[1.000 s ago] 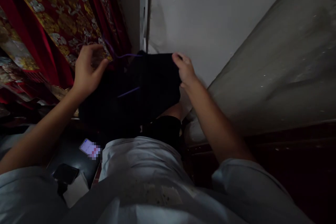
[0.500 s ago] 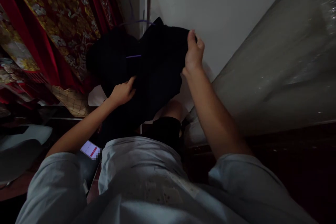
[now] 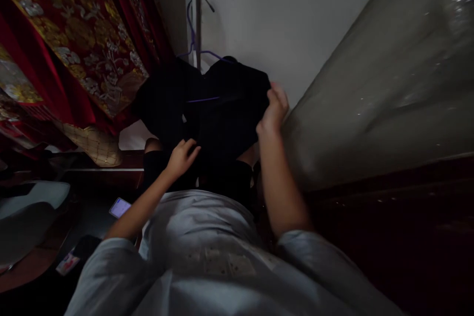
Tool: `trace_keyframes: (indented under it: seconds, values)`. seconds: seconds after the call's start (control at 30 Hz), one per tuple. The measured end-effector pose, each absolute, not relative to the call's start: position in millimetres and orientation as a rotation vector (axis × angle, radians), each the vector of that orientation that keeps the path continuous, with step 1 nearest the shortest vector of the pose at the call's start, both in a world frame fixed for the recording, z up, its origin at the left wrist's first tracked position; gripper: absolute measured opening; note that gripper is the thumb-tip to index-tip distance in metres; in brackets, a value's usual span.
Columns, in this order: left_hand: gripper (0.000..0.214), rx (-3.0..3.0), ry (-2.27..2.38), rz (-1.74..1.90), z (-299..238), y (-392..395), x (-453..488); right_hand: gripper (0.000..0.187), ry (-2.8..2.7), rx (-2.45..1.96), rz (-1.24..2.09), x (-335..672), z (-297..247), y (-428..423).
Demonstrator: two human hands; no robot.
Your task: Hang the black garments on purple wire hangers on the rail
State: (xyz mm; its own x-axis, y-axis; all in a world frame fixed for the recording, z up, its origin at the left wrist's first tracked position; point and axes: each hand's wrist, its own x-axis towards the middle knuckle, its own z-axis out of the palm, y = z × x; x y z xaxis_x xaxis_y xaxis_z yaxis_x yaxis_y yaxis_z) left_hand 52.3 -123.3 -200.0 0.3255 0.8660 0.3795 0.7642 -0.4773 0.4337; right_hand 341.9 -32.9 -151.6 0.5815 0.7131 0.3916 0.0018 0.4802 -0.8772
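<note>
A black shirt (image 3: pixel 229 118) hangs spread out in front of my body on a purple hanger (image 3: pixel 213 54). The hanger's hook stands up above the collar, and its lower bar shows across the open front. My right hand (image 3: pixel 274 108) grips the shirt by the shoulder or sleeve edge on the right, its fingers partly behind the cloth. Lower down, my left hand (image 3: pixel 181 159) is closed with thumb and fingers at the front edge of the shirt. In the dim light the dark cloth hides its seams and any buttons.
Red cloth with gold and silver embroidery (image 3: pixel 81 34) hangs at the left. A plastic-covered surface (image 3: pixel 388 94) slopes along the right, beside a pale wall (image 3: pixel 266 15). Near my left forearm lies a lit phone (image 3: pixel 119 207). A grey chair-like shape (image 3: pixel 33 222) stands at the lower left.
The shirt and hanger sit lower in view, with more of the hook showing. Both hands have come down towards my body, the left also moving slightly right. The phone screen looks different.
</note>
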Motion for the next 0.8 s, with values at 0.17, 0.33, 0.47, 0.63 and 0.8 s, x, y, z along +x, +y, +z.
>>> trace_keyframes:
  seconds: [0.17, 0.33, 0.47, 0.63, 0.8]
  values:
    - [0.035, 2.111, 1.708, 1.137, -217, -124, 82, 0.027, -0.737, -0.905, 0.715, 271, -169, -98]
    - [0.062, 1.862, 1.699, 1.457, -233, -133, 103, 0.041, -1.379, -1.013, 1.455, 223, -185, -119]
    - [0.062, 1.648, 1.405, 1.860, -253, -138, 107, 0.032, -1.405, -1.105, 1.270, 214, -210, -110]
    - [0.023, 1.568, 1.200, 1.956, -263, -130, 102, 0.023, -1.507, -1.089, 1.165, 221, -218, -106]
    - [0.026, 1.642, 1.204, 1.926, -260, -132, 102, 0.021, -1.478, -1.067, 1.094, 222, -214, -108]
